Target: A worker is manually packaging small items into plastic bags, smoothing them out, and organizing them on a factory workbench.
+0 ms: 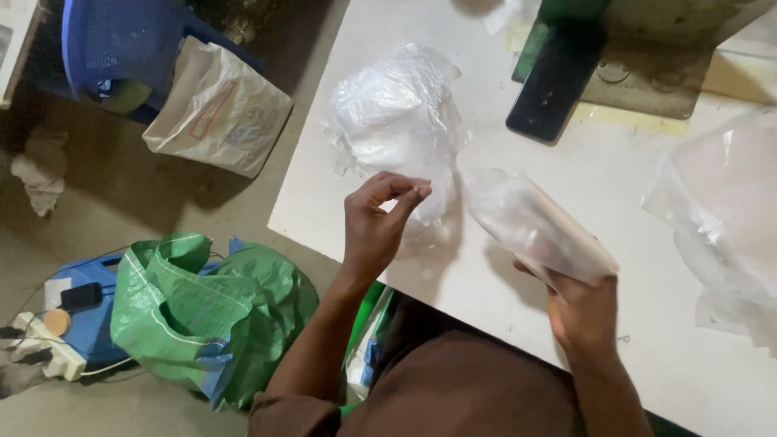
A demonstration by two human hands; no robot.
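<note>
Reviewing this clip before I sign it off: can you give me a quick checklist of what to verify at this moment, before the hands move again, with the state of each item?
1. Right hand has hold of the clear plastic packet: ok, gripped at its lower end, lifted off the table.
2. Left hand pinched on something: cannot tell, thumb and forefinger meet but nothing shows between them.
3. Pile of clear plastic bags within reach: ok, just beyond the left hand.
4. White table bare between the hands: ok.
5. Black phone away from the hands: ok, at the far edge.
6. Packet contents: cannot tell, blurred.
</note>
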